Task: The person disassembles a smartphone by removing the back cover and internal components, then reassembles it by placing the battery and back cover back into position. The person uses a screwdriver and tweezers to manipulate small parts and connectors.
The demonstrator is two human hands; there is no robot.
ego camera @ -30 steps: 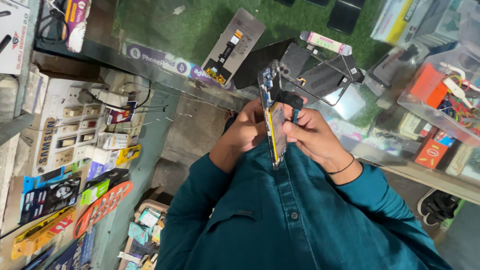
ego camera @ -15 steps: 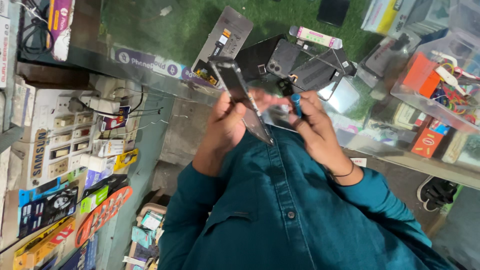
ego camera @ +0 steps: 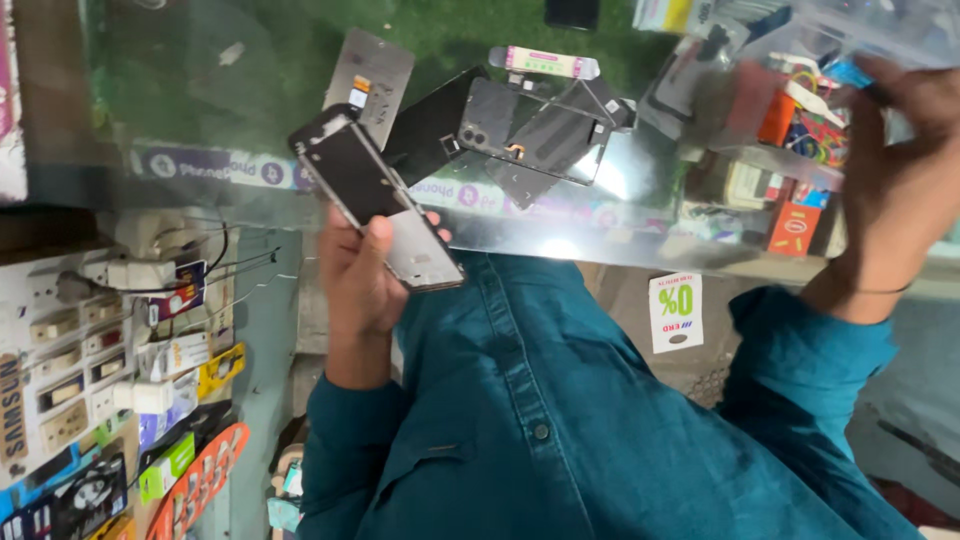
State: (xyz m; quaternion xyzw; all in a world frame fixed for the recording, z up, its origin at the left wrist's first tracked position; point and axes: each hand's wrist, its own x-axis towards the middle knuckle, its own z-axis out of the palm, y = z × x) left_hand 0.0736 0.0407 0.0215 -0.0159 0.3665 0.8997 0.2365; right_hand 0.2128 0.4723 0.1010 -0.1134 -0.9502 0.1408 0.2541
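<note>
Right hand (ego camera: 905, 170) blurred, grip unclear.

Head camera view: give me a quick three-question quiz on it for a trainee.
1. True or false: the left hand grips the opened phone.
2. The right hand is at: A) the wall sockets, B) the clear parts box, C) the shirt buttons.
3. Fill in: the phone back covers lie on the glass ____.
Key: 1 true; 2 B; 3 counter.
</note>
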